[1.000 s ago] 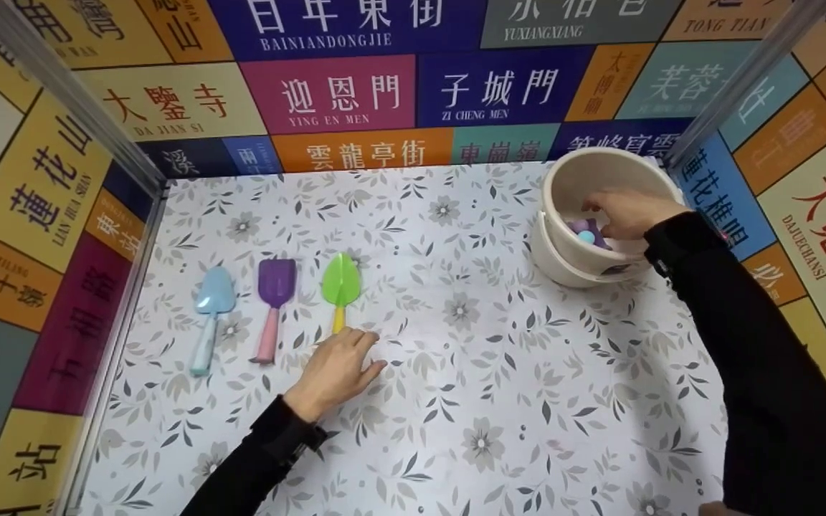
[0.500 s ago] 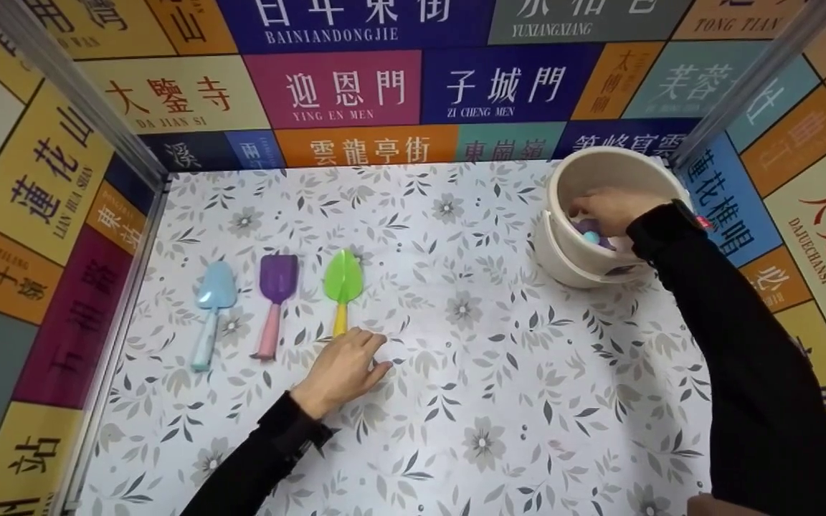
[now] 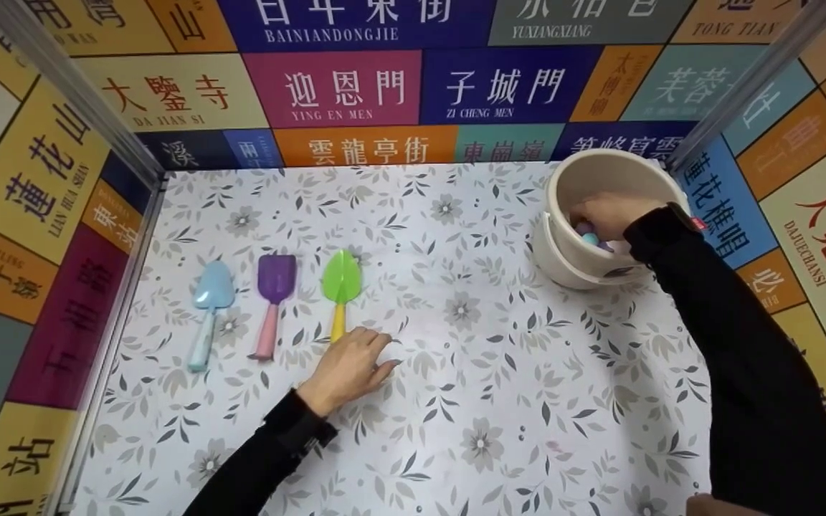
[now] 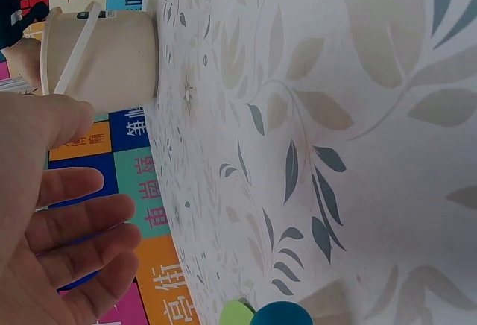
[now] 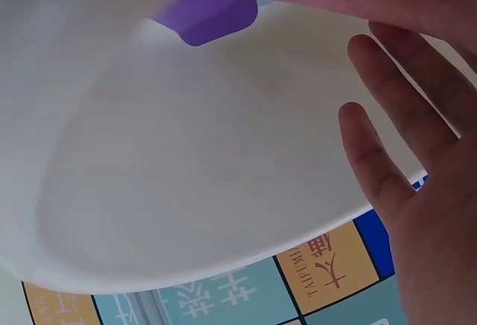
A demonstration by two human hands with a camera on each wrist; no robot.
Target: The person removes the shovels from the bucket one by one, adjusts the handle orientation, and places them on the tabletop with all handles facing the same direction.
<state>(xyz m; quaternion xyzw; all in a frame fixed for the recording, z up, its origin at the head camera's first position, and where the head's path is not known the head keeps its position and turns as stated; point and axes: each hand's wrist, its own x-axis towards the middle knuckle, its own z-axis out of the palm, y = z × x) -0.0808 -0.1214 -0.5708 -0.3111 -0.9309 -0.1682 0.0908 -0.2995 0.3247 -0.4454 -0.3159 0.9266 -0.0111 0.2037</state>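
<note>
My right hand (image 3: 617,209) reaches into a cream bucket (image 3: 563,261) at the back right. Inside the bucket, small light blue (image 3: 590,238) and purple pieces show below it. In the right wrist view, one finger touches the dark end of a purple plastic thing (image 5: 212,13), cut off by the frame; the other fingers are spread apart. Whether it is pinched is hidden. My left hand (image 3: 348,365), fingers loosely bent and holding nothing, lies by the yellow handle of a green toy trowel (image 3: 342,278). To its left lie a purple toy shovel (image 3: 277,276) with pink handle and a light blue trowel (image 3: 213,287).
A white leaf-patterned sheet (image 3: 456,387) covers the surface. Colourful panels with printed lettering (image 3: 345,89) wall it in at the back and both sides. The bucket stands close to the back right corner, its handle (image 4: 78,49) hanging down.
My right hand has gone slightly deeper and further left inside the bucket, its fingers now less visible. My left hand has shifted a little to the right. The trowels and shovel stay put.
</note>
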